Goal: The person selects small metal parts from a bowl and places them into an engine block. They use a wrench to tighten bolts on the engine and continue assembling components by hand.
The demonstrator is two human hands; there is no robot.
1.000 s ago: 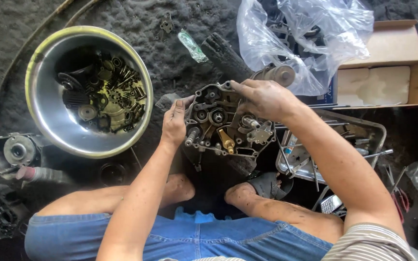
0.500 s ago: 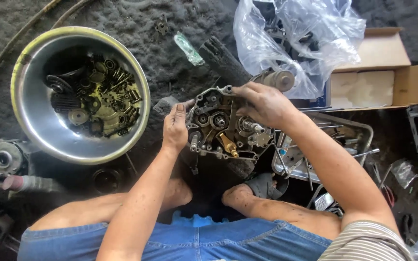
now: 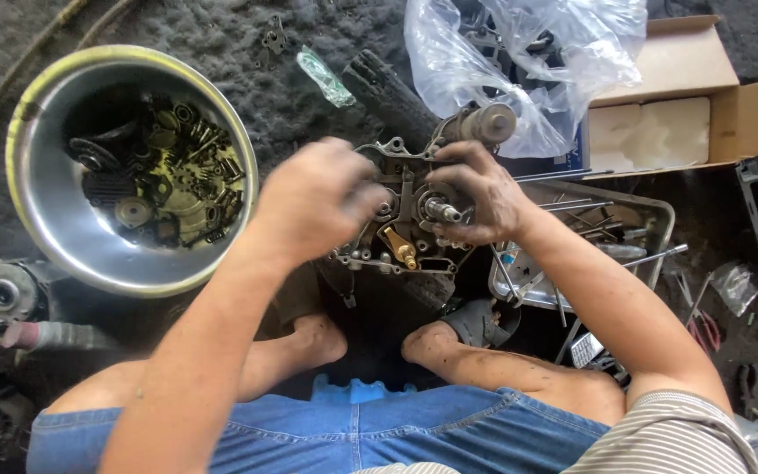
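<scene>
A greasy metal engine case (image 3: 401,250) stands on the dark ground between my bare feet, its gears and a brass-coloured part facing up. My right hand (image 3: 480,195) grips its right side, fingers curled around a short steel shaft (image 3: 442,211). My left hand (image 3: 309,200) hovers, blurred, over the case's left side with its fingers loosely curled; whether it holds anything is hidden. A cylindrical metal piece (image 3: 489,123) sticks up at the case's far edge.
A large steel bowl (image 3: 54,233) of small oily parts sits at the left. A clear plastic bag (image 3: 528,53) and an open cardboard box (image 3: 686,96) lie beyond. A metal tray (image 3: 651,219) with rods is at the right, another engine part (image 3: 2,294) at far left.
My left hand has lifted off the case's left edge and moved up over it. My right hand has shifted down onto the shaft. The view has moved closer.
</scene>
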